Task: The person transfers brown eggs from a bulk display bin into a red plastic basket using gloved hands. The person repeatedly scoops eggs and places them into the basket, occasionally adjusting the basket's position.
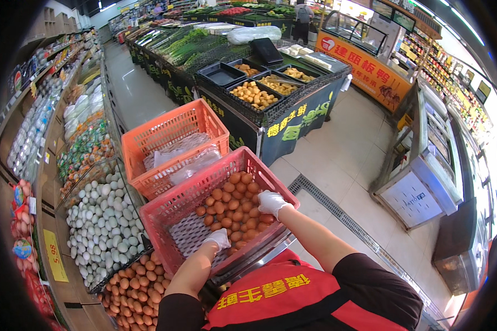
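Note:
Both my hands, in white gloves, are inside a red plastic crate that holds brown eggs heaped towards its right side. My right hand lies at the right edge of the heap, near the crate wall; its fingertips touch eggs, and whether it grips one is unclear. My left hand is low at the near left edge of the heap, its fingers partly hidden. A purple-and-white patterned liner shows on the crate floor at the left. An orange crate with clear plastic inside stands just beyond.
Pale eggs and more brown eggs fill shelf bins at my left. Ahead is a produce stand with black trays of fried tofu. A floor drain and a white chest cabinet are on the right.

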`<state>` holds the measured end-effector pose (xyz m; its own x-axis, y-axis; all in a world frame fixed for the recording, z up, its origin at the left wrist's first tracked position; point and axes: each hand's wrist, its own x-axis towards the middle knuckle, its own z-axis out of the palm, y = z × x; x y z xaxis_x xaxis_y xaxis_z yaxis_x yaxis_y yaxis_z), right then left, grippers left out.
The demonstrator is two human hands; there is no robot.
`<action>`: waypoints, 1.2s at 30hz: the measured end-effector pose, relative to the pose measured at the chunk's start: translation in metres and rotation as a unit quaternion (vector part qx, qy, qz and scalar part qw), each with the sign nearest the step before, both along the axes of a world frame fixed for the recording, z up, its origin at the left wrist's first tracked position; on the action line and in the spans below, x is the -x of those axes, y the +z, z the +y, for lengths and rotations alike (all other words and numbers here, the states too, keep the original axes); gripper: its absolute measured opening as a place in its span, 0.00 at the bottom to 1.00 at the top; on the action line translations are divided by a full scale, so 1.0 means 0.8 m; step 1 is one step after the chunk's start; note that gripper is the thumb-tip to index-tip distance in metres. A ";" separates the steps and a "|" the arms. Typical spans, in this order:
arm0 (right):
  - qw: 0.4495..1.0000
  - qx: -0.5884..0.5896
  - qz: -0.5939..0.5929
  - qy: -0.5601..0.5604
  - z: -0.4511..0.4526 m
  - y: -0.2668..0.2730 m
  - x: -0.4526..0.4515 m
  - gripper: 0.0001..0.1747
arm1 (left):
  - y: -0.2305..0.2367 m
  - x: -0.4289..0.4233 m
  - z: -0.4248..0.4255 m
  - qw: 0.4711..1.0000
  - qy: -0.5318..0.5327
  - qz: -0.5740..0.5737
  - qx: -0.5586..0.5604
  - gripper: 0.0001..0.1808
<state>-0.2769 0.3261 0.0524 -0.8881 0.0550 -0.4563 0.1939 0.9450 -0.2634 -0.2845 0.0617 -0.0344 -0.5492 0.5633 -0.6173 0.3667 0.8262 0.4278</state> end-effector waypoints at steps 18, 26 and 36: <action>1.000 -0.003 0.004 0.019 0.002 -0.004 0.000 0.21 | 0.005 0.041 -0.043 0.736 0.439 -0.407 -0.317 0.19; 1.000 -0.007 -0.028 0.005 0.000 0.001 0.004 0.24 | 0.034 0.051 0.011 0.971 0.115 0.200 -0.068 0.17; 1.000 0.009 -0.017 0.001 0.005 -0.006 0.003 0.24 | -0.009 0.045 0.032 0.978 0.001 0.209 -0.003 0.13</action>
<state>-0.2794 0.3297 0.0476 -0.8724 0.0436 -0.4868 0.2003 0.9405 -0.2747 -0.3202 0.0871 -0.0416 -0.7540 0.5647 -0.3355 0.5085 0.8251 0.2462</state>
